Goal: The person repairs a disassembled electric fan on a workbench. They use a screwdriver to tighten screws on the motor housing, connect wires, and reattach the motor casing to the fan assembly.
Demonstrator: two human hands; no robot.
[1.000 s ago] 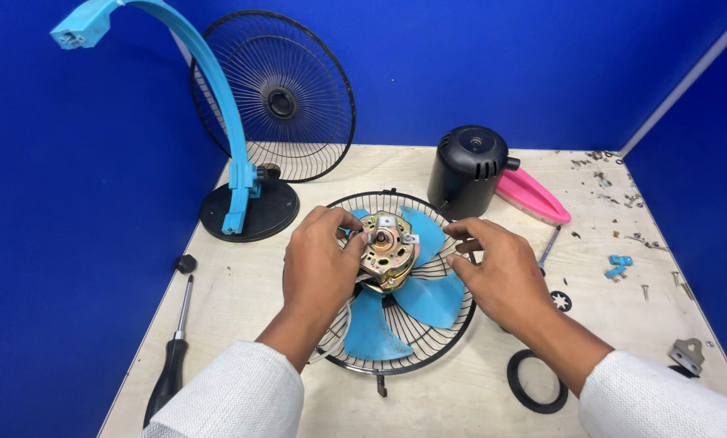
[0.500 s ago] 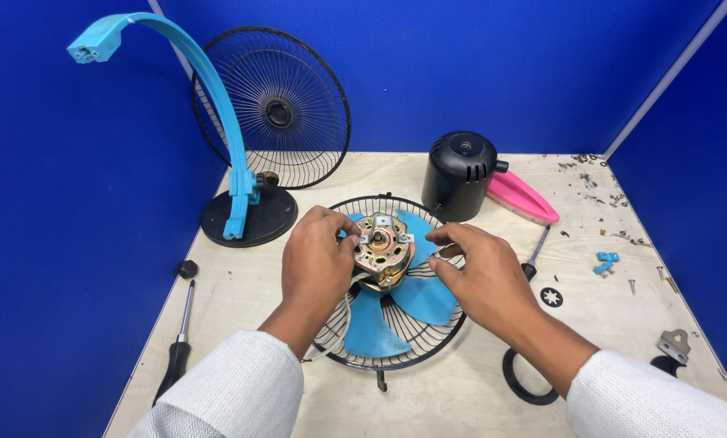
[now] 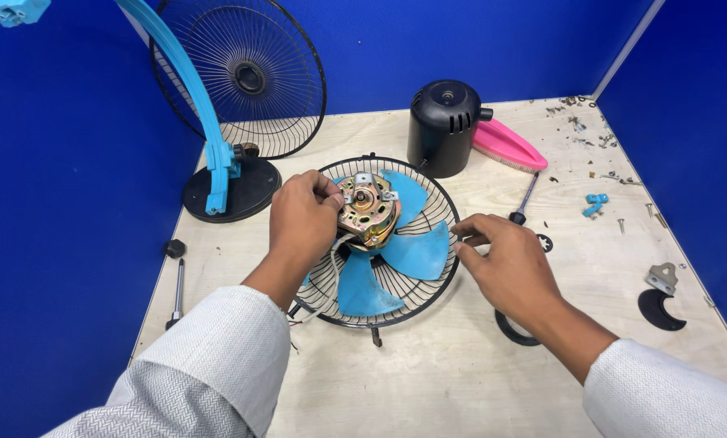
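A round black wire fan cover (image 3: pixel 242 77) leans on the blue wall. A black plastic motor cap (image 3: pixel 444 126) sits beside a pink brush (image 3: pixel 505 146) on my wooden tabletop (image 3: pixel 461 381).

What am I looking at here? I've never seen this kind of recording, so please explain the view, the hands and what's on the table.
The view comes from a camera on the person's head, looking down at a wooden table with blue walls. The left hand grips a bare fan motor sitting on a wire fan guard with blue blades. The right hand hovers at the guard's rim, fingers pinched; anything held is too small to tell. Around lie a black motor cover, a pink piece, a second guard, a blue stand, screwdrivers and loose screws.
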